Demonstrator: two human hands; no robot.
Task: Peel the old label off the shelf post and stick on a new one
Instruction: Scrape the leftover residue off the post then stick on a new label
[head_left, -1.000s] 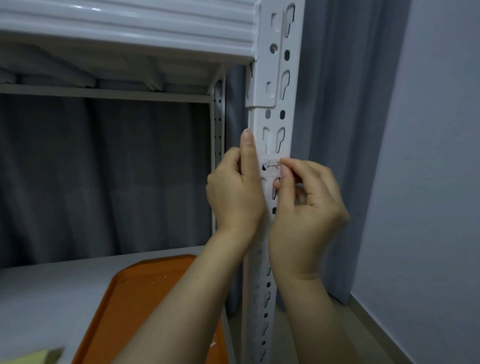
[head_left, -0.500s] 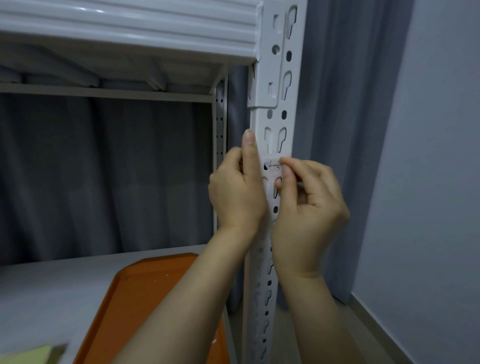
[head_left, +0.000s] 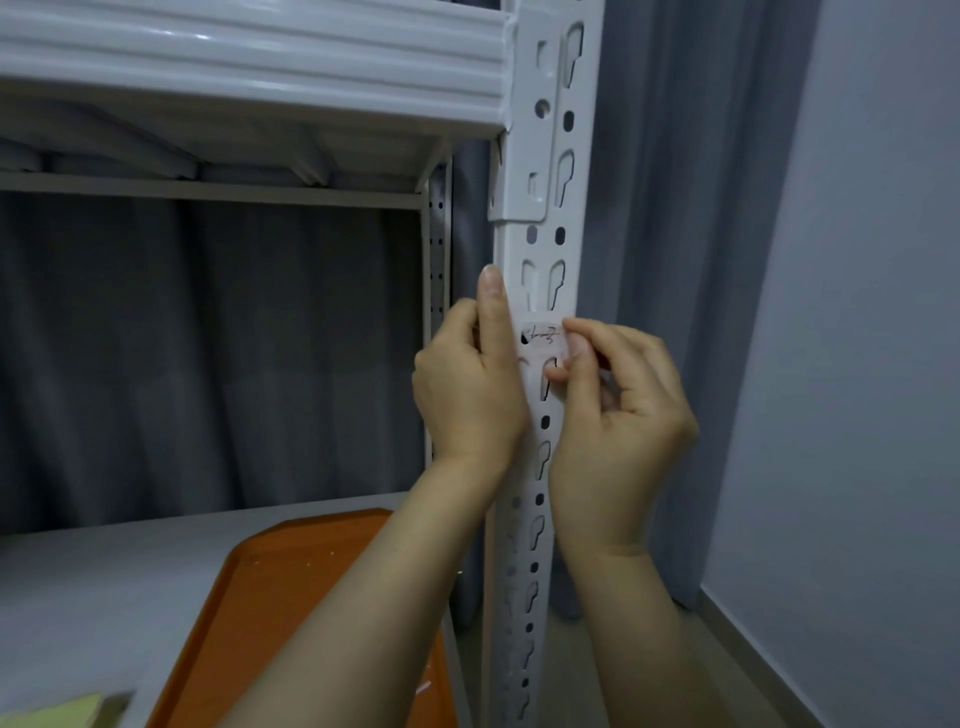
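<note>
Although a second has gone by, little has shifted: the left hand (head_left: 467, 395) still grips the white shelf post (head_left: 558, 249), thumb laid straight up its edge and fingers curled behind. The right hand (head_left: 618, 415) keeps thumb and forefinger pinched on the right edge of the handwritten label (head_left: 540, 338), which sits across the post's front. That stillness suggests the edge has barely lifted, so peeling looks hardly begun and the replacement step lies ahead, with an orange tray (head_left: 291, 597) resting on the shelf (head_left: 104, 561) below.
</note>
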